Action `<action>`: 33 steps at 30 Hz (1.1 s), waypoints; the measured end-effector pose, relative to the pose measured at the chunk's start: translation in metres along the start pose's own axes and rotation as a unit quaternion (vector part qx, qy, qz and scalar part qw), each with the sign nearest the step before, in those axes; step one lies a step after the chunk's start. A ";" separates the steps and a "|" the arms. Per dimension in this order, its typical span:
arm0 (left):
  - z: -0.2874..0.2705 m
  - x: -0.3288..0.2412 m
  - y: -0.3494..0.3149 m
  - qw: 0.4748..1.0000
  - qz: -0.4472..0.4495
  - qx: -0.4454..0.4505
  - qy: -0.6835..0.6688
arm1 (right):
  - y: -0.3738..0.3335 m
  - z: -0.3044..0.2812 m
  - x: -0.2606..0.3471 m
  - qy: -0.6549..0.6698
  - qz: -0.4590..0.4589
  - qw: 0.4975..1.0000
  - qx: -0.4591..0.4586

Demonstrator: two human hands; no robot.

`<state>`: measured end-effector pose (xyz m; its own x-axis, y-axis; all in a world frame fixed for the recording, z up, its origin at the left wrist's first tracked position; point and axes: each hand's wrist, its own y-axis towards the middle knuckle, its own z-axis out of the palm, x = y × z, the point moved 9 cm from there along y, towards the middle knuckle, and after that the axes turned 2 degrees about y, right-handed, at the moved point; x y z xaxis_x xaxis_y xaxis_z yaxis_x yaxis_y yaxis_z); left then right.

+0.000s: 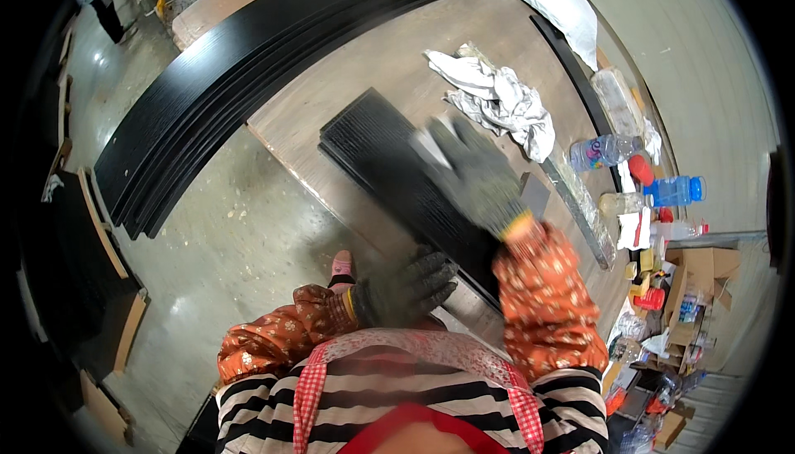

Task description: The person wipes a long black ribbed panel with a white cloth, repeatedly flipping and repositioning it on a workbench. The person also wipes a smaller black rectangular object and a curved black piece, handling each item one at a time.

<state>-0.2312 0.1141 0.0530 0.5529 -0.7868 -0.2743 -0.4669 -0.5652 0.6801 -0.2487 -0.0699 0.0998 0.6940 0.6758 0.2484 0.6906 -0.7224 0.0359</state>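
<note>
A black wood-grain board (364, 135) lies slantwise on the worktable in front of me, with at least one more board under its far end. My right hand (476, 172), in a grey work glove with a yellow cuff, is over the middle of the board and smeared by motion. Under its fingers is a flat white piece (431, 149), too blurred to name. My left hand (406, 288), in a dark glove, is by the board's near end. Its fingers are stretched out and hold nothing; whether they touch the board I cannot tell.
A long stack of black boards (224, 65) lies along the table's far left. White crumpled cloths (505, 98) are beyond my right hand. A grey block (536, 195), a long strip (580, 214) and several bottles (604, 152) stand or lie at the right. An open cardboard box (704, 276) is farther right.
</note>
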 end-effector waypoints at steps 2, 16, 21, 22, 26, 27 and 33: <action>-0.002 0.007 0.004 1.000 -0.009 -0.014 -0.006 | -0.055 -0.014 -0.018 0.012 0.045 0.999 0.001; 0.045 0.023 -0.018 0.999 -0.008 0.039 0.014 | 0.066 -0.007 0.081 0.025 -0.125 0.988 -0.083; 0.028 0.021 -0.003 0.996 0.004 0.077 -0.050 | 0.101 0.017 0.025 -0.039 -0.038 0.997 -0.048; 0.027 0.022 -0.004 0.995 0.002 0.089 -0.046 | 0.096 0.018 0.011 -0.018 -0.041 0.997 -0.069; 0.030 0.014 0.017 0.999 0.025 0.033 -0.028 | 0.038 0.023 -0.038 -0.127 -0.086 0.976 -0.157; 0.032 0.018 0.008 1.000 0.003 0.009 0.016 | 0.035 0.006 0.000 -0.112 -0.086 0.984 -0.110; 0.042 0.022 -0.015 0.996 -0.019 0.050 0.066 | -0.036 0.000 -0.004 0.038 0.064 0.993 -0.088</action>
<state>-0.2412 0.0945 0.0079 0.6545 -0.7285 -0.2022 -0.5060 -0.6208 0.5988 -0.2761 -0.0467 0.0979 0.7521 0.5678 0.3345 0.5465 -0.8211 0.1651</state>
